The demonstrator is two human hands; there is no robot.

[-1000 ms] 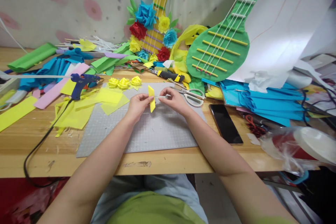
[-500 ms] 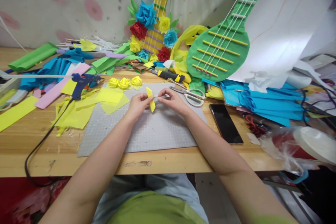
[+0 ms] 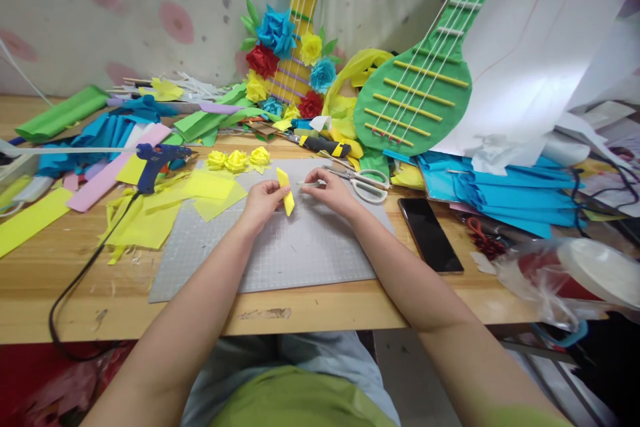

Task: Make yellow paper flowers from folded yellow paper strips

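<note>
Over the grey cutting mat [image 3: 310, 260], my left hand [image 3: 265, 203] pinches a narrow yellow paper piece [image 3: 285, 192], which stands tilted between thumb and fingers. Just to its right, my right hand [image 3: 327, 192] is closed on a thin pale stick [image 3: 310, 185], most of it hidden by the fingers. The stick and the yellow piece look slightly apart. Several yellow paper flowers [image 3: 236, 161] lie at the mat's back edge. Yellow sheets [image 3: 210, 187] overlap the mat's left side. Scissors [image 3: 369, 185] rest beside my right hand.
On the left lies a blue glue gun [image 3: 151, 167] with a black cord. A phone [image 3: 430, 235] sits right of the mat. Behind are a utility knife [image 3: 325, 145], a green paper instrument [image 3: 415, 97], a flowered yellow one [image 3: 290, 73] and blue crepe paper [image 3: 500, 190].
The pale stick, earlier reaching up to the yellow piece, now shows a small gap from it. The yellow piece has shifted slightly left with my left hand.
</note>
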